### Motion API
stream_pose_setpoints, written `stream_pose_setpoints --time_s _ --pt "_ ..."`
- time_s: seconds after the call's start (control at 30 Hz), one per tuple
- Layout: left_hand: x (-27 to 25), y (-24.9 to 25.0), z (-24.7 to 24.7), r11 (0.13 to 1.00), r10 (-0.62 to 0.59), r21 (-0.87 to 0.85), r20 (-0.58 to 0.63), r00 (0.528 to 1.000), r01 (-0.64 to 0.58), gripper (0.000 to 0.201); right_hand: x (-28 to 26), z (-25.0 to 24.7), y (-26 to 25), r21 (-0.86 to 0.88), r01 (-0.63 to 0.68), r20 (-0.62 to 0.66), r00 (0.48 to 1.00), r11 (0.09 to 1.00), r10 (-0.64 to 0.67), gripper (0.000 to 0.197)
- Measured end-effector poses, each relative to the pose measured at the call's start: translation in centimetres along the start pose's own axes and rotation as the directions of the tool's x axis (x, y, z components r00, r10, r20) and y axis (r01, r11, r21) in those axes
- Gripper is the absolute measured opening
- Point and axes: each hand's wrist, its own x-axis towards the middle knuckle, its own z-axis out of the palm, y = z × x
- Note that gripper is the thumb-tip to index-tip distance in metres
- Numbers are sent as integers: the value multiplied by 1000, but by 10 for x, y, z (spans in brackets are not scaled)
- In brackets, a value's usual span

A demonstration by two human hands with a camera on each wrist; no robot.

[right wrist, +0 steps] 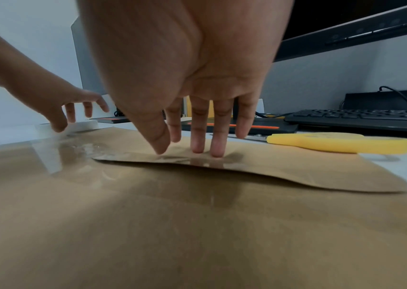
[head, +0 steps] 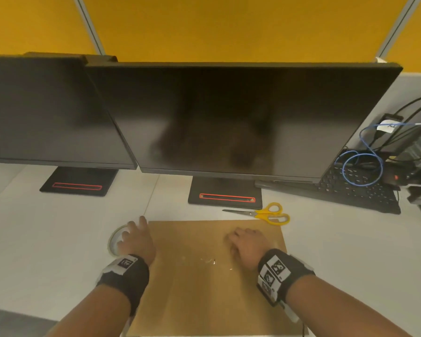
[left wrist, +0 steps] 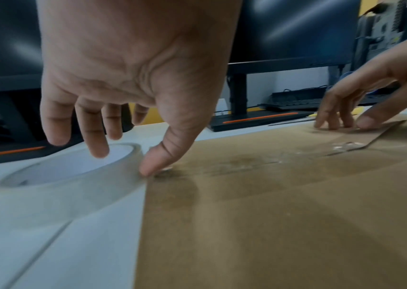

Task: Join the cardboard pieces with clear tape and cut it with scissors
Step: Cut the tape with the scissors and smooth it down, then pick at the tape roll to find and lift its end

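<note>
We are pressing the upper cardboard piece flat with our right hand, fingers straight, while our left hand, its grip apart over the clear tape roll at nine o'clock, should be closing on it gently.

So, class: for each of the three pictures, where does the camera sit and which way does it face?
Head: looks forward and down at cardboard, both hands, forearms.
Left wrist: faces along left hand toward tape roll.
Right wrist: faces along right hand, fingers pressing cardboard; scissors beyond.
Both wrist views share the cardboard.

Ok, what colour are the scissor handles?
Yellow; the metal-bladed scissors show best in the head view.
</note>
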Motion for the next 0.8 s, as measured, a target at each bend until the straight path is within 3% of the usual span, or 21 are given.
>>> stream_pose_setpoints --time_s 0.17,0.37,0.6,0.8 --pt "7 -22 9 962 23 -273 31 999 -13 81 3 2 0 20 -13 9 1000 1000 12 40" --pt "-12 -16 -16 700 59 -706 -86 995 -102 76 -2 5 12 108 -39 -9 999 993 40 39" --pt "-25 -1 -30 621 100 -743 -241 965 -250 67 -15 12 30 204 -61 30 998 977 56 42" --pt "-36 26 -33 599 289 -710 -240 927 -370 67 -17 15 29 216 -64 -2 998 974 66 40"
